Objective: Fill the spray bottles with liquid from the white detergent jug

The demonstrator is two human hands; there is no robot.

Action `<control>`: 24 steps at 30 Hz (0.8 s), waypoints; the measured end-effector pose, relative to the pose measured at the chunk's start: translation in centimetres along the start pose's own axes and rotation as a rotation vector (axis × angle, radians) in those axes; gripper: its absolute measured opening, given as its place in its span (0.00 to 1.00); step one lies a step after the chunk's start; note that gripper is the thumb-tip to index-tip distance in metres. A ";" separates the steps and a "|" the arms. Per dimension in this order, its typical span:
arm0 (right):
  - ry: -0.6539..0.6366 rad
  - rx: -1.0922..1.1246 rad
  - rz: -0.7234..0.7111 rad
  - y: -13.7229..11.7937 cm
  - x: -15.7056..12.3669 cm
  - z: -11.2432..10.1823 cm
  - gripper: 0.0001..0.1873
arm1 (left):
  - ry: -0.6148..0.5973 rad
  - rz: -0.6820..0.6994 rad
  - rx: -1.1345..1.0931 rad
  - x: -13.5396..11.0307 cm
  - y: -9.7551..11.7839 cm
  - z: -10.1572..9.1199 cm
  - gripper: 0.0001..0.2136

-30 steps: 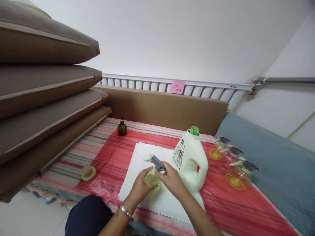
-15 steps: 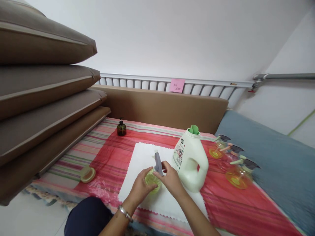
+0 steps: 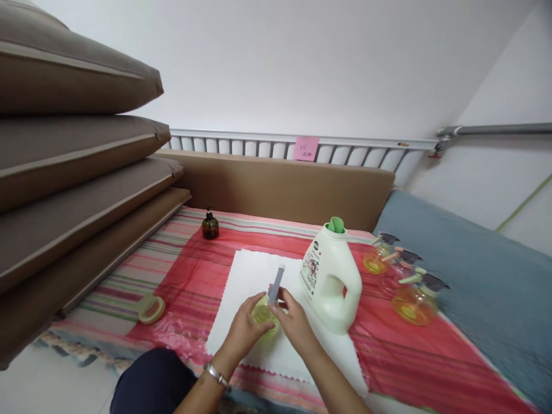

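Note:
Over the white scallop-edged cloth (image 3: 276,359), my left hand (image 3: 245,329) grips the clear body of a small spray bottle (image 3: 261,313) holding pale yellow-green liquid. My right hand (image 3: 294,318) has its fingers closed around the grey spray head (image 3: 276,287) at the bottle's neck. The spray head sits on top of the bottle and leans slightly right. Just right of my hands stands a large pale green jug (image 3: 334,282) with a handle, a printed label and a green cap (image 3: 336,224) in its mouth.
Several spray bottles (image 3: 414,305) stand at the right. A dark pump bottle (image 3: 210,226) is at the back left, with a round pale green lid-like container (image 3: 150,309) nearer. Stacked cushions (image 3: 86,192) rise at the left; a brown padded board (image 3: 276,187) spans the back.
The spray head has turned, its nozzle swinging from pointing back-left to back-right. Both hands stay on the bottle. The whole view has shifted slightly.

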State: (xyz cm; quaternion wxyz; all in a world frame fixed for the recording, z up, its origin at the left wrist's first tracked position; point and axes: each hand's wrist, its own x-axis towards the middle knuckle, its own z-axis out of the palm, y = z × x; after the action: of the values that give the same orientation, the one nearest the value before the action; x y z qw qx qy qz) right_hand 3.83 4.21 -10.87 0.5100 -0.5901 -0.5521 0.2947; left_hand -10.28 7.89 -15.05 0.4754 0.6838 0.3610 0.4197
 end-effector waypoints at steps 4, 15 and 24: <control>0.041 -0.012 0.002 0.4 -0.2 0.4 0.14 | 0.014 -0.007 0.015 0.0 0.0 0.1 0.28; 0.080 -0.017 0.037 2.1 -0.9 1.5 0.19 | 0.021 0.001 0.015 0.0 -0.6 0.2 0.26; 0.096 -0.075 0.116 3.2 -1.5 3.3 0.27 | -0.180 0.018 -0.041 -0.2 0.6 -1.7 0.32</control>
State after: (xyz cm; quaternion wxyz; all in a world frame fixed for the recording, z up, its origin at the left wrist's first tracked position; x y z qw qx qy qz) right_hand 1.66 4.06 -15.20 0.4955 -0.6531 -0.5027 0.2743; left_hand -11.86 8.08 -14.18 0.5160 0.7119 0.3020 0.3684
